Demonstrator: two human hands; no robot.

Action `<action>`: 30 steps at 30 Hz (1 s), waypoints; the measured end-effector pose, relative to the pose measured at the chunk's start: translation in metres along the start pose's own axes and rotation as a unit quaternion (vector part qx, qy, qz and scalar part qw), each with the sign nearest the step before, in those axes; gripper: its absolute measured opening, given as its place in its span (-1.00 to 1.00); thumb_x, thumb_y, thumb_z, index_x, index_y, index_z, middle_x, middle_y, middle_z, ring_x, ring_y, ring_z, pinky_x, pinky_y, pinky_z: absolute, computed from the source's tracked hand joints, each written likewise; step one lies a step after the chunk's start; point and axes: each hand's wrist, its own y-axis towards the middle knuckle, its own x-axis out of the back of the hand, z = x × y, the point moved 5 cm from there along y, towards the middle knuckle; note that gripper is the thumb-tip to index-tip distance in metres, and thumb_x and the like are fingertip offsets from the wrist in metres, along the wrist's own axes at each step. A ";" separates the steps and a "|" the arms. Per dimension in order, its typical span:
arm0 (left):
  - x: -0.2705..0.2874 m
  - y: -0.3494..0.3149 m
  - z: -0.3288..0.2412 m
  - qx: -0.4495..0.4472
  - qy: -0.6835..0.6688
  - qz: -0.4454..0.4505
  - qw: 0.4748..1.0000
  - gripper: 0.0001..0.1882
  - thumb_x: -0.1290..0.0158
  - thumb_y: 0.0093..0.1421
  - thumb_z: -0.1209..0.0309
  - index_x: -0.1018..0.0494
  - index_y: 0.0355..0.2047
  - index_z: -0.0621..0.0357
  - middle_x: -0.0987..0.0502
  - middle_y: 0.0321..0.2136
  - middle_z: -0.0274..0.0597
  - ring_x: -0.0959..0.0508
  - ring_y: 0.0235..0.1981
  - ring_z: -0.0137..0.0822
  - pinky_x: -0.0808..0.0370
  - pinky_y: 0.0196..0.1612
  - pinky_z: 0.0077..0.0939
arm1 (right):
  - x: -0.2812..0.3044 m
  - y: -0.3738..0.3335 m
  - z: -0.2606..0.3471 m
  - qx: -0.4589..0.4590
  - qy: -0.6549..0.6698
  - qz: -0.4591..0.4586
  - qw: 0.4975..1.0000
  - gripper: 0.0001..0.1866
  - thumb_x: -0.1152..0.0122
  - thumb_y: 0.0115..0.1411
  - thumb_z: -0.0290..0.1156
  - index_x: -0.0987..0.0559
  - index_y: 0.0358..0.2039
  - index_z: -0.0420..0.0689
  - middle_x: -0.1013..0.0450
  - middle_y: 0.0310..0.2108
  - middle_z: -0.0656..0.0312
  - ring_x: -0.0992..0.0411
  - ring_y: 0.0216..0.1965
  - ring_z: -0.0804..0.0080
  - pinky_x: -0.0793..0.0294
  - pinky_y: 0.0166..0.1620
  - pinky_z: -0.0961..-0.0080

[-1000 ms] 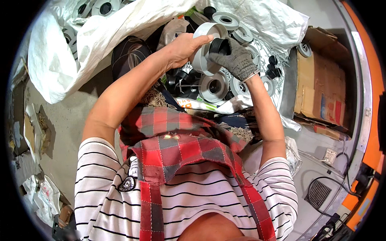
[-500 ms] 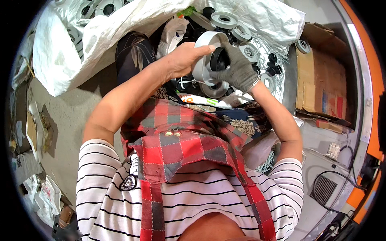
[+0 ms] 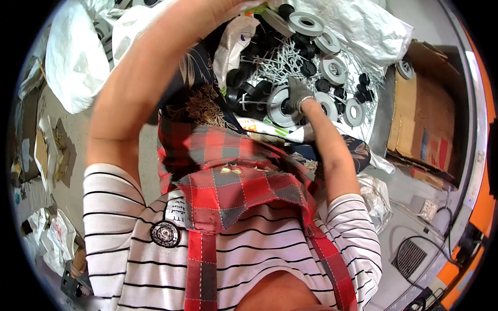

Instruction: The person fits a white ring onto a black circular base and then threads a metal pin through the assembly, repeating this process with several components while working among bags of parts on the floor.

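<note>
My right hand (image 3: 301, 95), in a grey glove, is down in the pile at the right side of a light grey ring-shaped reel (image 3: 275, 115). It overlaps the reel's edge; its fingers are partly hidden and blurred, so a grip cannot be made out. My left forearm (image 3: 150, 67) is bare and stretches up past the top edge, with the hand outside the picture. Around the right hand lie more grey reels (image 3: 333, 71), black round plastic pieces (image 3: 308, 69) and a heap of thin white strips (image 3: 277, 65).
White woven sacking (image 3: 371, 31) surrounds the pile at the back. An open cardboard box (image 3: 423, 124) stands to the right, near a cable (image 3: 430, 236). Another white sack (image 3: 78, 67) is at the left. A printed plastic bag (image 3: 264, 128) lies near my lap.
The large pale ring and black piece held between both hands are no longer seen there. My left arm has swung up and out of view; my right hand has dropped into the pile.
</note>
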 end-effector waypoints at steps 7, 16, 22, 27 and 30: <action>-0.108 -0.157 0.088 0.294 -0.161 0.226 0.914 -0.38 -0.17 -0.08 0.11 -0.41 -0.18 0.45 -0.52 -0.29 0.11 -0.52 -0.17 -0.11 -0.39 -0.04 -0.42 | 0.063 -0.006 0.007 -0.059 0.011 0.027 0.998 -0.50 -0.35 -0.17 -0.17 -0.52 -0.23 -0.19 -0.49 -0.26 -0.04 -0.48 -0.20 0.06 -0.45 -0.10 0.31; -0.115 -0.174 0.108 0.619 -0.278 0.132 0.723 -0.61 -0.20 -0.11 0.29 -0.49 -0.36 0.40 -0.54 -0.47 -0.09 -0.54 -0.47 -0.31 -0.48 -0.44 -0.42 | 0.040 0.054 0.020 0.161 -0.039 -0.178 0.970 -0.83 0.04 0.09 -0.41 -0.45 -0.35 -0.20 -0.44 -0.27 -0.07 -0.42 -0.17 0.04 -0.42 -0.17 0.24; -0.128 -0.185 0.126 0.574 -0.175 0.125 0.790 -0.48 -0.18 -0.02 0.15 -0.39 -0.21 0.36 -0.48 -0.43 -0.17 -0.46 -0.42 -0.40 -0.40 -0.34 -0.49 | -0.055 0.085 0.071 0.229 0.056 -0.061 0.970 -0.65 0.10 0.06 -0.45 -0.52 -0.14 -0.14 -0.44 -0.15 -0.10 -0.42 -0.10 0.05 -0.40 -0.05 0.25; -0.126 -0.187 0.124 0.561 -0.154 0.110 0.805 -0.44 -0.16 -0.06 0.17 -0.38 -0.19 0.41 -0.50 -0.30 -0.01 -0.50 -0.31 -0.26 -0.42 -0.22 -0.43 | 0.007 0.049 0.058 0.168 -0.044 -0.002 0.985 -0.73 0.09 0.08 -0.41 -0.55 -0.28 -0.16 -0.48 -0.28 -0.06 -0.45 -0.19 0.02 -0.42 -0.11 0.21; -0.131 -0.188 0.130 0.545 -0.109 0.095 0.826 -0.38 -0.16 -0.09 0.15 -0.36 -0.19 0.50 -0.51 -0.30 0.09 -0.53 -0.27 -0.15 -0.45 -0.18 -0.37 | 0.072 0.020 0.035 0.046 0.103 -0.184 0.976 -0.73 0.05 0.12 -0.30 -0.54 -0.31 -0.18 -0.48 -0.37 -0.07 -0.45 -0.25 0.00 -0.42 -0.18 0.22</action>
